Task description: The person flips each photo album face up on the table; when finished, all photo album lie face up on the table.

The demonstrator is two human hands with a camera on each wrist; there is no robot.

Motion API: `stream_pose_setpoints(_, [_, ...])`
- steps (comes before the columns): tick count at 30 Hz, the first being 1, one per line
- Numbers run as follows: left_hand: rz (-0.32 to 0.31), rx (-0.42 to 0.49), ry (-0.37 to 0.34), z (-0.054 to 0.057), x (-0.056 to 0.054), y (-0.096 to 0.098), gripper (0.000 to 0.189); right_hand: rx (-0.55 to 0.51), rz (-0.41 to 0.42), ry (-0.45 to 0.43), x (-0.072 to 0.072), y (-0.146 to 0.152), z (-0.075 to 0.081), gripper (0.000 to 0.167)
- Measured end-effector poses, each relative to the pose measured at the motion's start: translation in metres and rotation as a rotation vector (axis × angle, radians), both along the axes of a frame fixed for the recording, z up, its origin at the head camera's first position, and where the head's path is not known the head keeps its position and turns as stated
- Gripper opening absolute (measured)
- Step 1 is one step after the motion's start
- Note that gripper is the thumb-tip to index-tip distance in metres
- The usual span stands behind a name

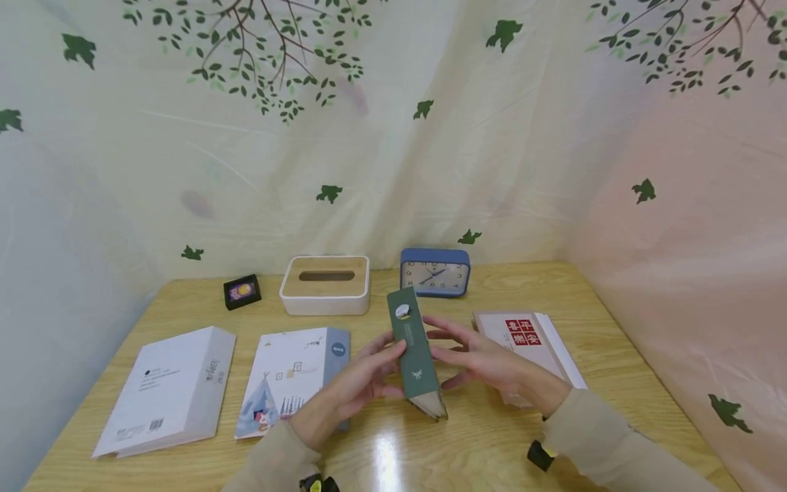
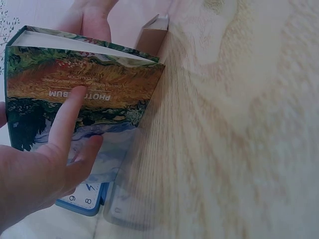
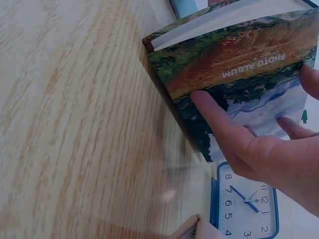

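Left hand [image 1: 364, 377] and right hand [image 1: 476, 357], fingers spread, are bracing the photo album [image 1: 415, 348] from both sides. Pressing evenly should be preventing slips.

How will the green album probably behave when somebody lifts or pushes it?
The album would probably feel stiff, since its covers look flat and straight. It may be fairly heavy, as its pages form a thick block. Stood upright, it might tip sideways, because its spine is narrow compared with its height.
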State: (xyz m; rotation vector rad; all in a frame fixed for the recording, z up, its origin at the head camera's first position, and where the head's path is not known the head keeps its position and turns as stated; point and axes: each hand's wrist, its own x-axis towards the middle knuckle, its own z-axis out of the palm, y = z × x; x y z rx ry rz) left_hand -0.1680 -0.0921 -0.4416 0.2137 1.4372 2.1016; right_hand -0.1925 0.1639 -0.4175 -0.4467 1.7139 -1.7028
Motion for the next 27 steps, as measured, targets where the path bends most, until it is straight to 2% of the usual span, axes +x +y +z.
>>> stream_pose_setpoints(5, [0.006, 0.008, -0.009, -0.001, 0.000, -0.002, 0.070, 0.033, -0.019, -0.012, 0.000, -0.001, -0.003, 0.062])
stream_pose_setpoints(8, [0.013, 0.008, -0.013, -0.001, 0.000, -0.005, 0.069, 0.088, -0.031, 0.001, -0.001, -0.001, -0.004, 0.064])
stream_pose_setpoints(15, [0.027, -0.020, -0.008, -0.008, 0.004, -0.013, 0.067, 0.216, 0.028, 0.072, -0.003, 0.002, -0.006, 0.073])
stream_pose_setpoints(22, [0.023, -0.056, -0.015, -0.012, 0.006, -0.019, 0.067, 0.295, 0.026, 0.080, -0.006, 0.002, -0.008, 0.072])
stream_pose_setpoints(27, [0.068, -0.082, -0.026, -0.014, 0.008, -0.021, 0.068, 0.380, 0.028, 0.196, -0.008, 0.002, -0.008, 0.071])
